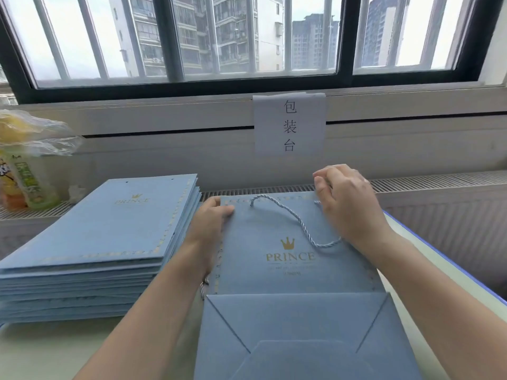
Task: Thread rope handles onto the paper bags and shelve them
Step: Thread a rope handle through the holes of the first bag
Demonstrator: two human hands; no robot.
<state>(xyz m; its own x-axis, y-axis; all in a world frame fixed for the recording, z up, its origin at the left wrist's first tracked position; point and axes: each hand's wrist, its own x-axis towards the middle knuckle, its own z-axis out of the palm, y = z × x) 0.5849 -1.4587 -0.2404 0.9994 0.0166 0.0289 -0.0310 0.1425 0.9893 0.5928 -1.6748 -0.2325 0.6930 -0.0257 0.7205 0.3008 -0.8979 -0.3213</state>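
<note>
Right hand [347, 204] grip curled at paper bag's [288, 270] top right corner, on rope handle [295, 219] end. Left hand [211, 223] pinches bag's top left edge. Bag flat on tabletop [55, 352]; bag stack [96, 242] just left of it.

A single head-worn, wide-angle camera looks forward and down, close over the table [68, 352]. It faces the window [247, 37] at 12 o'clock; both forearms enter from 6 o'clock.
</note>
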